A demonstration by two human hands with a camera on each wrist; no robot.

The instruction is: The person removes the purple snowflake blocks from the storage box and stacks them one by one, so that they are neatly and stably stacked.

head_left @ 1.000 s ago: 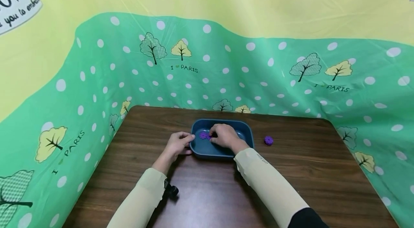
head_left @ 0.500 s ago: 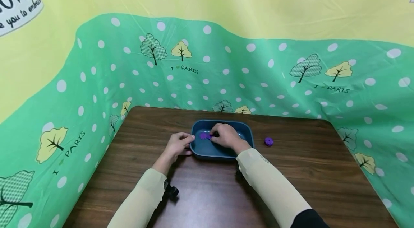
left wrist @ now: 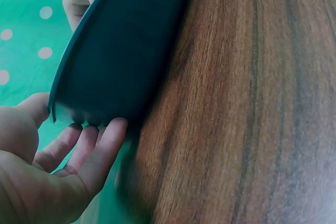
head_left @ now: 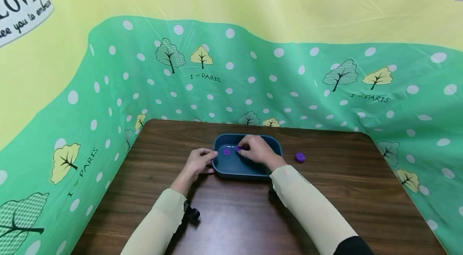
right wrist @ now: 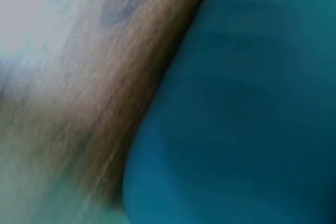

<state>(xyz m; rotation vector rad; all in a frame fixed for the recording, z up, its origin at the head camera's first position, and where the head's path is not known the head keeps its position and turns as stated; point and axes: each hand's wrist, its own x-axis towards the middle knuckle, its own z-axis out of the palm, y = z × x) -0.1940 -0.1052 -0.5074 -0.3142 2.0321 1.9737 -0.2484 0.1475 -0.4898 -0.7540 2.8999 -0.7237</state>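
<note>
A dark blue rectangular tray (head_left: 231, 166) sits on the table. At its left end my left hand (head_left: 197, 162) grips it, thumb over the rim and fingertips against the outer wall, as the left wrist view shows of the hand (left wrist: 58, 166). Inside the tray my right hand (head_left: 257, 151) pinches a small purple notched disc (head_left: 237, 149) between thumb and fingers, which partly cover it. Left of it, a second purple notched disc (head_left: 226, 151) lies on the tray floor. The right wrist view shows only the blurred tray wall (right wrist: 236, 103).
A purple round notched piece (head_left: 300, 157) lies on the brown wooden table (head_left: 343, 182), right of the tray. Behind and beside the table hangs a green and yellow printed cloth (head_left: 231, 82). A black wrist camera (head_left: 191, 214) sits under the left sleeve.
My right hand has moved slightly right inside the tray with the pinched purple disc, away from the disc on the floor. The left hand and tray have stayed put.
</note>
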